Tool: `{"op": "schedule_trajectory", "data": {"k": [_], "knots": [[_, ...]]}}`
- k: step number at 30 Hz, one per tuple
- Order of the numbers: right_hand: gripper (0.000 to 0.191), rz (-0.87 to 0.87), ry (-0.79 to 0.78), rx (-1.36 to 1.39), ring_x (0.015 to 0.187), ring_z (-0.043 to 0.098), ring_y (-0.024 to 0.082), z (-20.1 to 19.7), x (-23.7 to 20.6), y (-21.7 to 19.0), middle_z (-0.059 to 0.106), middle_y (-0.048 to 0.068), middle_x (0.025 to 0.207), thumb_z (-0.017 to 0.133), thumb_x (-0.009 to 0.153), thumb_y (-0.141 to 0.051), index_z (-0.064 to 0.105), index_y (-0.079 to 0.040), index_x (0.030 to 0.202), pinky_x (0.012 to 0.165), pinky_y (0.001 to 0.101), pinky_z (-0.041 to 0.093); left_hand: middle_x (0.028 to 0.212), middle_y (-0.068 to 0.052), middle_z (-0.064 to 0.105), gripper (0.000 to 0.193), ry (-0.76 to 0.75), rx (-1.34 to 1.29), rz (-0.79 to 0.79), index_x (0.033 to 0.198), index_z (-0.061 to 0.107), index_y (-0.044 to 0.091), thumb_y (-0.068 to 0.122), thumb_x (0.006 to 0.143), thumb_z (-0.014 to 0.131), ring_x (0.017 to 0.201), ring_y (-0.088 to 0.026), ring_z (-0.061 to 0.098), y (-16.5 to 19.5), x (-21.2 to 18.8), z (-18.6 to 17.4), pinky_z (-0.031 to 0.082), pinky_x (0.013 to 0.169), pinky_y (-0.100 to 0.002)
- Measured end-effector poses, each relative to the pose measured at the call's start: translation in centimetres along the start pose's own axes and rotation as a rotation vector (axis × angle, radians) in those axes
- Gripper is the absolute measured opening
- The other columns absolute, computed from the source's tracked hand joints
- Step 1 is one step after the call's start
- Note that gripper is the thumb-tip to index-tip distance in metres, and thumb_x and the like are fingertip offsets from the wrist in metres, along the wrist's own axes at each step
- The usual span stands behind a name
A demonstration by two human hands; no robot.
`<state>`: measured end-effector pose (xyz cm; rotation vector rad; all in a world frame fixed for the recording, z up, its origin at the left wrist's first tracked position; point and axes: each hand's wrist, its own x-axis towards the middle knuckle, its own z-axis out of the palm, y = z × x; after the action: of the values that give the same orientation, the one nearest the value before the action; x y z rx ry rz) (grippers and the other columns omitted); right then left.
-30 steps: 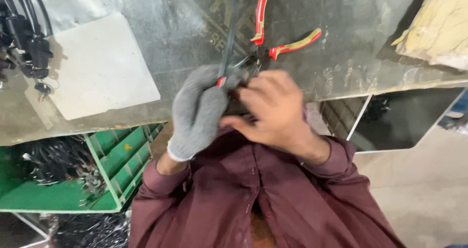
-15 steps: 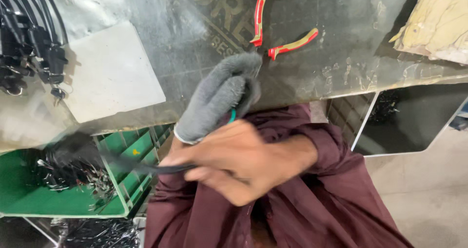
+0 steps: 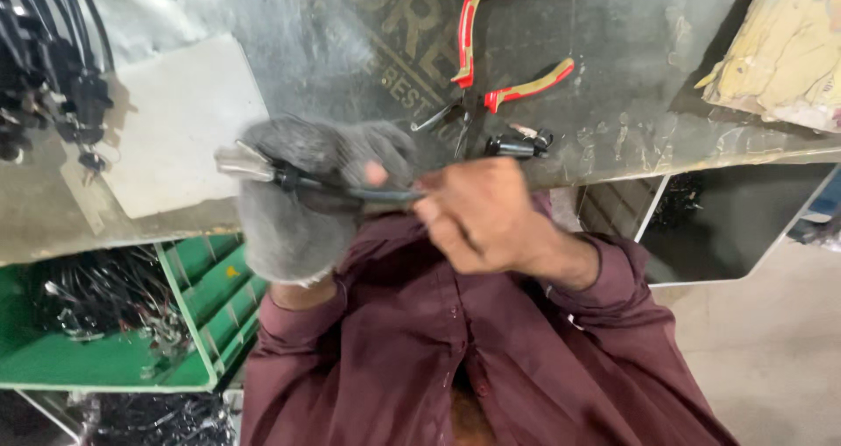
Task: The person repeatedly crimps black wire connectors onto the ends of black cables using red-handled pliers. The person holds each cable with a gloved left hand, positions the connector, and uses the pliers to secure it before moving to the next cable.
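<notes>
My left hand [image 3: 302, 196], in a grey knit glove, is closed around a thin black cable [image 3: 350, 192] that ends in a flat silvery metal fitting [image 3: 241, 161] sticking out to the left of the glove. My bare right hand [image 3: 477, 214] pinches the same cable at its right end, just right of the glove. Both hands are held above my maroon shirt [image 3: 420, 341], at the near edge of the worktable [image 3: 613, 122].
Red-handled pliers [image 3: 491, 69] and a small black-and-metal part [image 3: 517, 144] lie on the table beyond my hands. A pale sheet [image 3: 180, 126] rests at left, dark cable bundles [image 3: 48, 69] at far left. A green crate [image 3: 131, 323] of black parts sits below. Yellowish cloth [image 3: 788, 52] lies at right.
My right hand came back up from the green crate side with a black cable. The gloved left hand has moved left and closed on it. The view has shifted slightly.
</notes>
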<state>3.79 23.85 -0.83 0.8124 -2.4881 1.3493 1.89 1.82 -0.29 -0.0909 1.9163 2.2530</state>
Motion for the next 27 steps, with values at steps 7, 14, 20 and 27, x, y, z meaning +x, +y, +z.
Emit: {"op": "schedule_trajectory", "data": {"k": [7, 14, 20, 27], "knots": [[0.003, 0.121, 0.076, 0.206, 0.058, 0.060, 0.029, 2.2, -0.5, 0.8, 0.059, 0.011, 0.073, 0.056, 0.094, 0.005, 0.053, 0.003, 0.094, 0.058, 0.0413, 0.048, 0.111, -0.009, 0.067, 0.019, -0.046, 0.064, 0.281, 0.112, 0.047, 0.003, 0.010, 0.112, 0.064, 0.099, -0.019, 0.069, -1.8, 1.3, 2.2, 0.058, 0.087, -0.031], [0.012, 0.094, 0.086, 0.133, 0.061, 0.060, 0.032, 2.6, -1.2, 1.0, 0.059, 0.013, 0.075, 0.065, 0.100, -0.003, 0.060, 0.008, 0.103, 0.058, 0.0407, 0.047, 0.101, -0.005, 0.063, 0.016, -0.145, -0.115, 0.066, 0.125, 0.060, -0.005, 0.008, 0.115, 0.057, 0.089, -0.012, 0.058, -3.4, 2.3, 2.8, 0.050, 0.079, -0.025], [0.015, 0.147, 0.041, 0.306, 0.053, 0.050, 0.031, 1.7, -0.7, 1.9, 0.051, 0.012, 0.065, 0.065, 0.102, -0.007, 0.062, 0.005, 0.093, 0.056, 0.0413, 0.038, 0.121, -0.014, 0.067, 0.039, -0.225, -0.086, -0.051, 0.131, 0.057, -0.003, 0.009, 0.097, 0.072, 0.110, -0.021, 0.067, -2.8, 2.1, 2.2, 0.058, 0.100, -0.035], [0.031, 0.121, -0.015, -0.118, 0.067, 0.057, 0.037, -1.0, 0.2, 1.0, 0.058, 0.020, 0.075, 0.068, 0.097, -0.025, 0.065, 0.004, 0.089, 0.061, 0.0454, 0.041, 0.130, -0.010, 0.062, 0.020, -0.388, -0.082, 0.124, 0.123, 0.060, 0.000, 0.010, 0.107, 0.057, 0.120, -0.020, 0.061, 0.1, 1.9, 3.1, 0.050, 0.103, -0.032]]}}
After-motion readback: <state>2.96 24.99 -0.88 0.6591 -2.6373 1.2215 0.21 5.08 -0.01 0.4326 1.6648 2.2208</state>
